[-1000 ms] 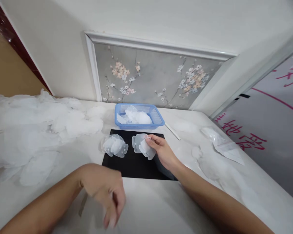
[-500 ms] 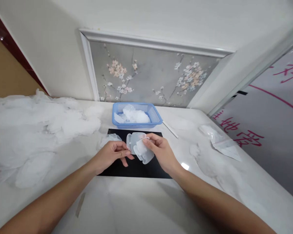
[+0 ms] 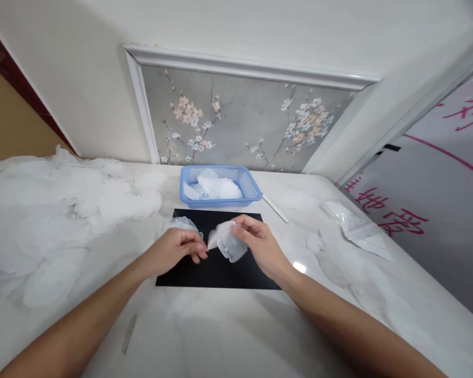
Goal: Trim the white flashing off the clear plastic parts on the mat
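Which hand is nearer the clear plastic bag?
Right. The right hand, holding a translucent plastic piece, is left of the clear plastic bag; the left hand lies farther left.

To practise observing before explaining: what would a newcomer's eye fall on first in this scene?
Probably the hands at the centre: the left hand and the right hand pinch a clear plastic piece between them above a black mat. Next come the blue basket behind the mat, holding more white pieces, and the big white heap along the left side of the table.
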Action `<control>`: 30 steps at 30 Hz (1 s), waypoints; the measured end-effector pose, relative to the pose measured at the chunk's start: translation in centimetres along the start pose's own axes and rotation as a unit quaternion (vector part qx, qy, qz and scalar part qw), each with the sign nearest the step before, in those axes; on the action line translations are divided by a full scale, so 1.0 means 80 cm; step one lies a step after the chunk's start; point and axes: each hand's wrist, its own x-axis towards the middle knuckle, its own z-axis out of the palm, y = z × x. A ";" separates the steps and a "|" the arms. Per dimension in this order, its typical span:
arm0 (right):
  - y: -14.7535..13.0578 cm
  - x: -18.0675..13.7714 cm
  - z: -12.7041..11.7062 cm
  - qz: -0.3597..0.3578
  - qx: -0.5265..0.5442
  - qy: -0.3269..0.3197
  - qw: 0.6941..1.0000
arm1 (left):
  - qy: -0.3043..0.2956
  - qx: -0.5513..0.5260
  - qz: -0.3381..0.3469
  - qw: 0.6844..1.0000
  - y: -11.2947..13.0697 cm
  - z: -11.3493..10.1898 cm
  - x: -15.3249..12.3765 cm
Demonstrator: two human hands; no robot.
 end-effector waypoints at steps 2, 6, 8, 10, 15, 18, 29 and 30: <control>0.006 0.006 -0.002 0.011 -0.035 -0.028 0.999 | 0.101 0.121 0.055 0.986 -0.003 -0.017 0.003; 0.027 0.024 0.013 0.002 -0.207 -0.067 0.976 | 0.196 0.205 0.087 0.955 -0.027 -0.043 0.012; 0.038 0.034 0.031 -0.037 -0.309 -0.070 0.948 | 0.167 0.220 0.054 0.960 -0.041 -0.046 0.015; 0.045 0.043 0.048 -0.070 -0.380 -0.074 0.919 | 0.134 0.223 0.030 0.965 -0.051 -0.045 0.014; 0.046 0.057 0.054 -0.026 -0.343 -0.092 0.934 | 0.092 0.175 0.043 0.979 -0.049 -0.050 0.005; 0.040 0.054 0.027 0.049 -0.185 -0.090 0.977 | 0.084 0.173 0.057 0.980 -0.043 -0.057 0.001; 0.028 0.041 -0.040 0.179 0.080 -0.068 0.978 | 0.211 0.050 0.061 0.974 -0.034 -0.018 0.022; 0.030 0.043 -0.041 0.181 0.089 -0.069 0.977 | 0.215 0.006 0.051 0.975 -0.031 -0.016 0.021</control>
